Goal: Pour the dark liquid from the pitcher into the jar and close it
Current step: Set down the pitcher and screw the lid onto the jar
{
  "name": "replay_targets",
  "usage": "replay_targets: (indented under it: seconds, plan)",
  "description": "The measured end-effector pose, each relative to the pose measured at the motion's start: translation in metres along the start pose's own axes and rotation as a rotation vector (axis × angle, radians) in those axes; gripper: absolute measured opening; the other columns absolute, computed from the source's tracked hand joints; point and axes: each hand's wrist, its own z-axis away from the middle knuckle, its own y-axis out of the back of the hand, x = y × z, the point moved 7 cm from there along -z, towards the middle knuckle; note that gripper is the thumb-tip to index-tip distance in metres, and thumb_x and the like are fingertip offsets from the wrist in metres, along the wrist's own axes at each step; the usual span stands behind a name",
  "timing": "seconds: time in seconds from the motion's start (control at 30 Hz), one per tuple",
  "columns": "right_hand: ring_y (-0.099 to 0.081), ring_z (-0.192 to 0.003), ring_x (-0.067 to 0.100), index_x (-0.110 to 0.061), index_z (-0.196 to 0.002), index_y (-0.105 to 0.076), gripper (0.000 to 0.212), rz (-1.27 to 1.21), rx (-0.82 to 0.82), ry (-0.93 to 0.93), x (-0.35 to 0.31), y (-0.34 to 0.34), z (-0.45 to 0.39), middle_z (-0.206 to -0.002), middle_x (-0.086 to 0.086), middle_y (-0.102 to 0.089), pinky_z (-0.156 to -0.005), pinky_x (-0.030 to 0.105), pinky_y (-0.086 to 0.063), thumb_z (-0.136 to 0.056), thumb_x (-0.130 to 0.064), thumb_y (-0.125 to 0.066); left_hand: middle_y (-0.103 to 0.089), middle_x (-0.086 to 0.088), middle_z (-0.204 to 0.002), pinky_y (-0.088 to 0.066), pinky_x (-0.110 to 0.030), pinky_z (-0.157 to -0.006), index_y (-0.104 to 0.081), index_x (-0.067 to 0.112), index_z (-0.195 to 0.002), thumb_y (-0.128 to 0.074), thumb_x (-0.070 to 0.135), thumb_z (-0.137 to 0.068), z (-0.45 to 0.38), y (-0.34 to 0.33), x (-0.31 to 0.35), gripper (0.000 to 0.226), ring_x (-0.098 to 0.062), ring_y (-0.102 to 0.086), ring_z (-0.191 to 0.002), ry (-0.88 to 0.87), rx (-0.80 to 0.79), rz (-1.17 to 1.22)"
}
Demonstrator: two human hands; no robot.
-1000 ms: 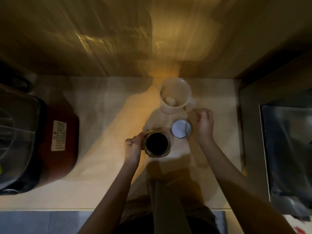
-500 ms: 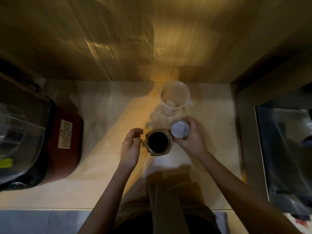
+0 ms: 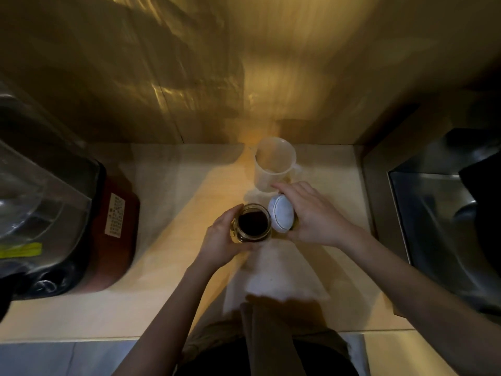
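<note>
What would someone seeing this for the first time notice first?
At the middle of the counter, the left hand grips an open jar of dark liquid while the right hand holds the white lid, tilted, right beside its mouth. Behind them, near the wall, stands an empty pitcher. A bulky red appliance fills the counter's left end.
</note>
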Motion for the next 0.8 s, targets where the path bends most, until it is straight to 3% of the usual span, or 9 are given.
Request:
replay_targets:
  seconds: [0.1,0.23,0.37,0.53,0.8]
  plan:
    - [-0.038,-0.124,0.020,-0.019,-0.146,-0.023,0.100,-0.069,-0.011,0.013,-0.013,0.003,-0.001,-0.135,0.002,-0.044,-0.101,0.025,-0.031,-0.064,-0.023,-0.080,-0.050,-0.002,-0.139,-0.038,-0.036,-0.106,-0.036,0.021,-0.136,-0.081,0.042,-0.054,-0.001,0.002,-0.001,0.096,-0.018,-0.045,-0.127,-0.005,-0.007,-0.024]
    - [-0.039,-0.129,0.022,-0.021,-0.147,-0.019,0.099,-0.172,-0.102,0.051,-0.037,0.002,-0.005,-0.141,0.006,-0.040,-0.104,0.036,-0.039,-0.068,-0.024,-0.080,-0.054,-0.002,-0.135,-0.041,-0.036,-0.103,-0.037,0.023,-0.135,-0.069,0.062,-0.047,0.001,0.005,0.001,0.101,-0.018,-0.049,-0.123,-0.015,-0.002,-0.041]
    - [-0.037,-0.130,0.022,-0.020,-0.147,-0.019,0.095,0.074,-0.142,0.115,-0.058,-0.005,-0.014,-0.143,0.004,-0.041,-0.103,0.035,-0.029,-0.072,-0.036,-0.076,-0.057,-0.002,-0.131,-0.043,-0.036,-0.098,-0.039,0.024,-0.134,-0.064,0.066,-0.045,0.002,0.007,0.003,0.102,-0.020,-0.052,-0.119,-0.023,0.021,-0.053]
    - [-0.041,-0.121,0.024,-0.019,-0.138,-0.039,0.076,0.395,-0.142,0.186,-0.071,-0.015,-0.025,-0.139,0.000,-0.045,-0.092,0.038,-0.030,-0.074,-0.049,-0.068,-0.059,-0.004,-0.128,-0.045,-0.040,-0.094,-0.044,0.021,-0.130,-0.064,0.064,-0.043,0.001,0.006,0.003,0.100,-0.024,-0.053,-0.117,-0.018,0.026,-0.048]
    - [-0.051,-0.111,0.028,-0.017,-0.124,-0.049,0.067,0.409,-0.168,0.018,-0.069,-0.018,-0.034,-0.121,0.004,-0.057,-0.091,0.041,-0.034,-0.068,-0.046,-0.074,-0.054,-0.005,-0.133,-0.040,-0.041,-0.099,-0.037,0.024,-0.135,-0.060,0.067,-0.043,0.001,0.005,0.001,0.104,-0.025,-0.046,-0.123,-0.001,0.020,-0.083]
